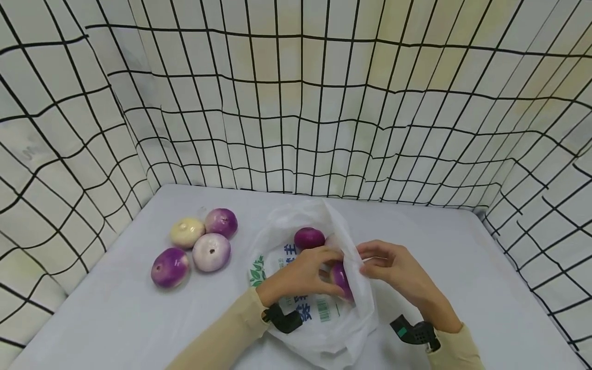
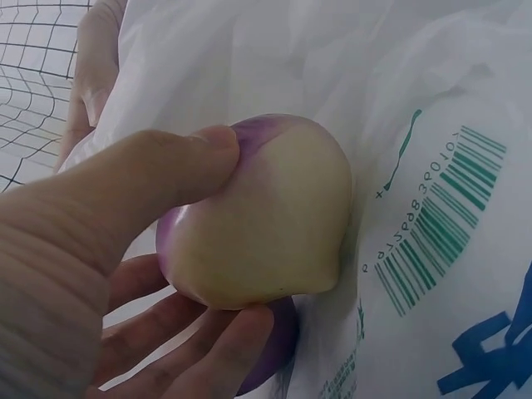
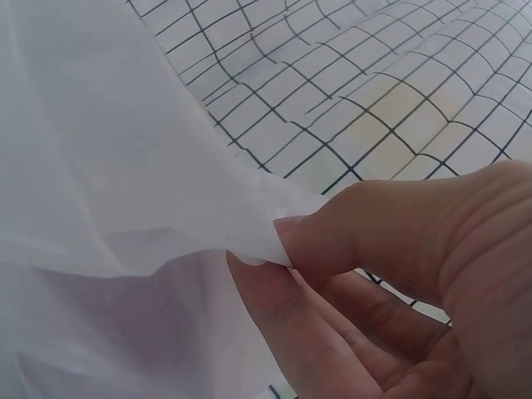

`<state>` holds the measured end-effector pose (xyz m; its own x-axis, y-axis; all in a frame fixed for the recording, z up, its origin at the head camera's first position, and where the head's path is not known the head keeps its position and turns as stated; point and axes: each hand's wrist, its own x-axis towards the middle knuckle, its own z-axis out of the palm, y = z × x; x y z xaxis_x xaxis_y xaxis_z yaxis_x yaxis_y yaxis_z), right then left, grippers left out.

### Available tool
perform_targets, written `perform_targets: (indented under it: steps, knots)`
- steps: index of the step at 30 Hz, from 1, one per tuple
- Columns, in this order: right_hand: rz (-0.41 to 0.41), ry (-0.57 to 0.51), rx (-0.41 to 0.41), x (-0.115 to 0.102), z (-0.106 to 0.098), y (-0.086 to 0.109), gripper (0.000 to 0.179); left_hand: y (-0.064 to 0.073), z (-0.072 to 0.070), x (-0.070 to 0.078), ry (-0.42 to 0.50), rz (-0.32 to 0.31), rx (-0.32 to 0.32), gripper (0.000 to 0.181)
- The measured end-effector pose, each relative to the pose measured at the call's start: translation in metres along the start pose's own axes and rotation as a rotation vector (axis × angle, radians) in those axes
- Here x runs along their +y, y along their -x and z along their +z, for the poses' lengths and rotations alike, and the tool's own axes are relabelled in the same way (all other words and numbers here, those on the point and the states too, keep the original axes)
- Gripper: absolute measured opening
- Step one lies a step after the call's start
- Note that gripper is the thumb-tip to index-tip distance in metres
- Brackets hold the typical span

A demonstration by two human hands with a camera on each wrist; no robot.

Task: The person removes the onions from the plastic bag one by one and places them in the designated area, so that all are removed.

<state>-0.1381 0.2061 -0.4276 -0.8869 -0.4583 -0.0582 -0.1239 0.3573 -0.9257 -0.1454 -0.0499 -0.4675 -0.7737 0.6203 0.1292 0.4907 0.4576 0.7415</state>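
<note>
A white plastic bag (image 1: 319, 344) with blue and green print lies with its mouth spread on the table. Inside its right side, my left hand (image 1: 300, 275) grips a purple-and-cream turnip (image 2: 270, 220), thumb on one side and fingers on the other. Another purple turnip (image 1: 309, 238) sits deeper in the bag, beyond the left fingers. My right hand (image 1: 393, 264) pinches the bag's right rim between thumb and index finger. In the right wrist view, the thin plastic is drawn into a point at those fingertips (image 3: 291, 241).
Left of the bag several loose turnips form a group: a cream one (image 1: 187, 233), a purple one behind, a pale one (image 1: 211, 252) and a purple one (image 1: 170, 267) nearest me. Black netting (image 1: 300, 118) over white walls bounds the white table (image 1: 115, 318).
</note>
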Motion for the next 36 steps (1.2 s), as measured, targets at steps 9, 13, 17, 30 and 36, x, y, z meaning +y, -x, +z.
perform_targets:
  steps: [9, 13, 17, 30, 36]
  knots:
    - [0.002, 0.004, -0.001, -0.004, 0.001, -0.002, 0.04, 0.009, -0.011, 0.003, 0.04, -0.047, -0.015, 0.069]
    - [-0.015, 0.006, 0.001, -0.006, 0.0, -0.002, 0.041, 0.011, -0.017, 0.004, 0.043, -0.053, -0.01, 0.067]
    - [-0.024, -0.01, -0.008, -0.007, -0.001, -0.002, 0.042, 0.017, -0.025, 0.005, 0.052, -0.063, -0.009, 0.065]
    - [-0.016, -0.027, -0.017, -0.005, 0.002, 0.0, 0.043, 0.046, -0.054, 0.008, -0.003, -0.108, 0.028, 0.067]
    - [-0.005, -0.015, -0.012, -0.003, 0.002, 0.001, 0.042, 0.059, -0.074, 0.007, -0.04, -0.088, 0.054, 0.066]
